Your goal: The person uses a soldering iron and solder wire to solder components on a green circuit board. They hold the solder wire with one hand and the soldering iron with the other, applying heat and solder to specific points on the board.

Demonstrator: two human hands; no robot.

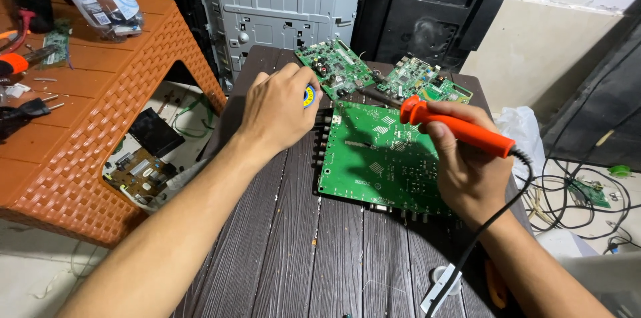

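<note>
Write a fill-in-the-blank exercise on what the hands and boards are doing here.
The right hand holds a soldering iron with an ____ handle.
The large circuit board under the iron is ____ in colour.
The left hand covers a small round ____ tin.
The boards lie on a dark ____ table.

Missing words: orange; green; yellow; slatted

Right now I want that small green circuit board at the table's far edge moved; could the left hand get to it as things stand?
Probably yes. The left hand sits right beside the small green circuit board, with nothing between them, though its fingers already hold a small round yellow-and-blue tin.
</note>
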